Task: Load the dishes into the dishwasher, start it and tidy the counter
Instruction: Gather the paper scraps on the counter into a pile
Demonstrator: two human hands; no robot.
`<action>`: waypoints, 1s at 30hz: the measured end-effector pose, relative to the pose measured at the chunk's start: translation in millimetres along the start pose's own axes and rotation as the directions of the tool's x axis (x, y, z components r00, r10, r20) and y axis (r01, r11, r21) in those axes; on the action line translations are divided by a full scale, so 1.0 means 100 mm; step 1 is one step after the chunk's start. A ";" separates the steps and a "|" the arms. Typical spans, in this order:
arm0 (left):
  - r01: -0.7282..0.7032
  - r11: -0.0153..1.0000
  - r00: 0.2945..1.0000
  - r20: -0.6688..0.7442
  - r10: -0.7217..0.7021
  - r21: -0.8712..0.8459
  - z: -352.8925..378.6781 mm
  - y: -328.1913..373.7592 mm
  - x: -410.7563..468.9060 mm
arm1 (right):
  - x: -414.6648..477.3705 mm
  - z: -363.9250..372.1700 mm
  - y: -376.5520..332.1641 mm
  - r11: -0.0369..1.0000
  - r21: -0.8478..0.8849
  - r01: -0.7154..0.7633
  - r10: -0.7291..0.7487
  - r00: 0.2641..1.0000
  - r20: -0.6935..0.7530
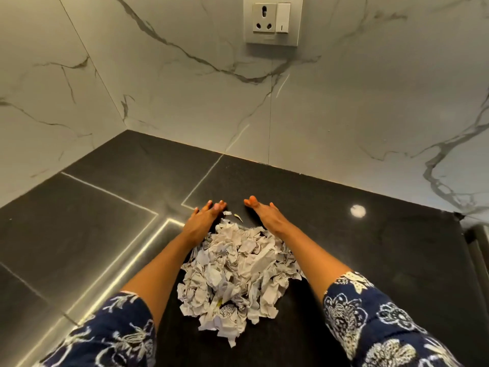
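A heap of crumpled white paper scraps (238, 271) lies on the black stone counter (383, 255) between my forearms. My left hand (205, 218) rests flat on the counter at the heap's far left edge, fingers straight. My right hand (264, 211) lies at the far right edge, fingers straight and angled inward. Both hands flank the far side of the heap and hold nothing. Two small loose scraps (232, 215) sit between my fingertips.
White marble walls (344, 115) meet in a corner behind the counter. A wall socket with a switch (272, 19) sits high on the back wall. The counter's right edge (473, 234) drops off beside a grey surface.
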State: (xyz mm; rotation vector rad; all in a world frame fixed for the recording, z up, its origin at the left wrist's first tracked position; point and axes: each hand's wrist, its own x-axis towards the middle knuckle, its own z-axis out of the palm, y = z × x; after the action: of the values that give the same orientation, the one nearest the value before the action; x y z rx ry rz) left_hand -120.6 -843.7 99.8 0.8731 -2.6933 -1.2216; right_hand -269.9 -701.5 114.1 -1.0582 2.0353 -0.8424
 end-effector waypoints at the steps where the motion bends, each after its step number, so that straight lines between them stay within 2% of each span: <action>1: -0.063 0.996 0.997 0.039 0.061 0.058 0.01 0.00 -0.03 | -0.01 0.01 0.00 0.999 -0.030 0.023 -0.022 0.999 0.024; 3: -0.109 0.994 0.990 0.087 0.107 0.021 0.07 -0.13 -0.13 | -0.09 0.05 0.07 0.993 -0.082 0.088 -0.077 0.988 0.131; 6: -0.021 0.974 0.990 0.132 0.052 -0.226 0.10 -0.29 -0.38 | -0.31 0.07 0.19 0.992 -0.078 0.098 -0.074 0.961 0.266; 8: -0.037 0.936 0.990 0.114 0.082 -0.351 0.06 -0.36 -0.51 | -0.46 0.03 0.23 0.998 0.015 0.055 -0.057 0.961 0.269; 11: -0.011 0.875 0.999 -0.032 -0.005 -0.484 -0.06 -0.39 -0.67 | -0.47 -0.04 0.18 0.984 0.178 -0.024 -0.011 0.981 0.195; 14: -0.017 0.806 0.983 -0.158 -0.096 -0.592 -0.12 -0.44 -0.91 | -0.25 0.02 -0.05 0.994 0.081 -0.077 0.061 0.983 0.174; 17: -0.031 0.805 0.969 -0.215 -0.120 -0.592 -0.08 -0.57 -1.13 | -0.13 0.19 -0.29 0.990 -0.141 -0.014 0.050 0.967 0.252; 21: -0.027 0.837 0.959 -0.250 -0.133 -0.547 -0.01 -0.62 -1.31 | -0.35 0.20 -0.29 0.985 -0.169 0.030 0.028 0.943 0.331; 22: -0.016 0.855 0.958 -0.254 -0.136 -0.518 0.00 -0.60 -1.35 | -0.46 0.17 -0.21 0.985 -0.161 0.057 -0.010 0.960 0.279; 24: -0.009 0.863 0.949 -0.276 -0.153 -0.505 0.05 -0.59 -1.44 | -0.76 0.09 0.00 0.992 -0.061 0.107 -0.105 0.994 0.030; 26: -0.009 0.836 0.923 -0.327 -0.204 -0.548 0.12 -0.55 -1.51 | -1.11 0.02 0.25 0.982 0.168 0.087 -0.036 0.957 -0.286; 27: -0.014 0.815 0.905 -0.354 -0.235 -0.579 0.16 -0.52 -1.53 | -1.26 0.01 0.36 0.972 0.229 0.062 0.033 0.922 -0.386; 28: -0.018 0.792 0.897 -0.361 -0.257 -0.610 0.22 -0.48 -1.53 | -1.40 0.02 0.46 0.974 0.228 0.014 0.090 0.895 -0.437; 30: 0.000 0.800 0.905 -0.341 -0.256 -0.599 0.38 -0.38 -1.48 | -1.51 0.14 0.60 0.990 0.123 -0.072 0.117 0.905 -0.409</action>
State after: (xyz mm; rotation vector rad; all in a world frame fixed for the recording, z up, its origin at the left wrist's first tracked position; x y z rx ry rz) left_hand 10.7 -762.0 72.7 1.0672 -1.7828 -1.5626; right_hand -218.3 -547.5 100.1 -0.7586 2.3374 -1.1899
